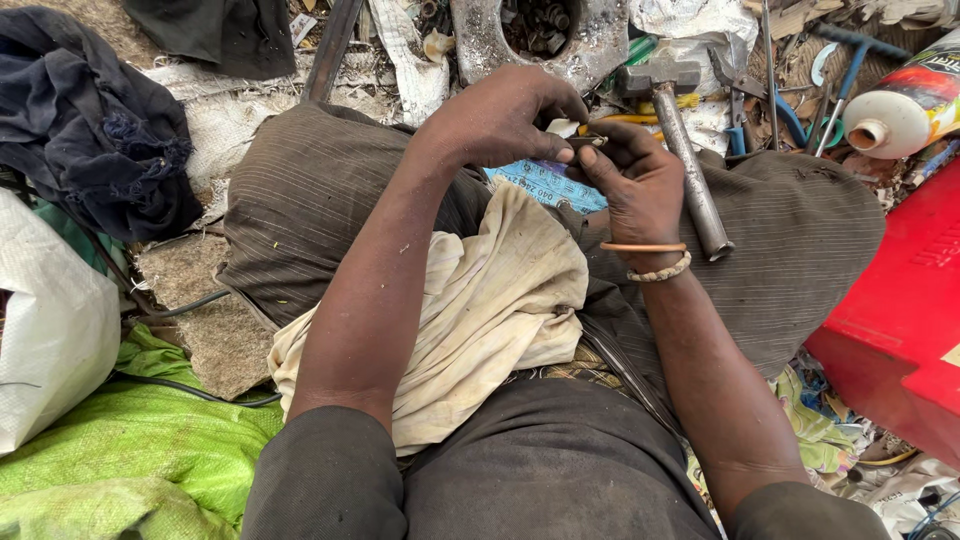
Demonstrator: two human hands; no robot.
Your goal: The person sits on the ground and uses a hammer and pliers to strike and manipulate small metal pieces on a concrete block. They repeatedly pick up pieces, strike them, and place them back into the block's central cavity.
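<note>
Cluttered ground — small metal piece pinched between both hands.

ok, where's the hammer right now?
Head view, upper right: the hammer lies just beyond the right hand, handle resting on the right knee, head near the metal block.

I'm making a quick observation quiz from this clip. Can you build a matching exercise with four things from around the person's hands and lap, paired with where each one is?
Things:
1. hammer
2. cream cloth
3. red container
4. small metal piece

Places:
A. pinched between the left hand and the right hand
B. at the right edge of the view
C. draped over the lap
D. lying beside the right hand, head pointing away from the person

Pairs: 1-D, 2-C, 3-B, 4-A
</note>
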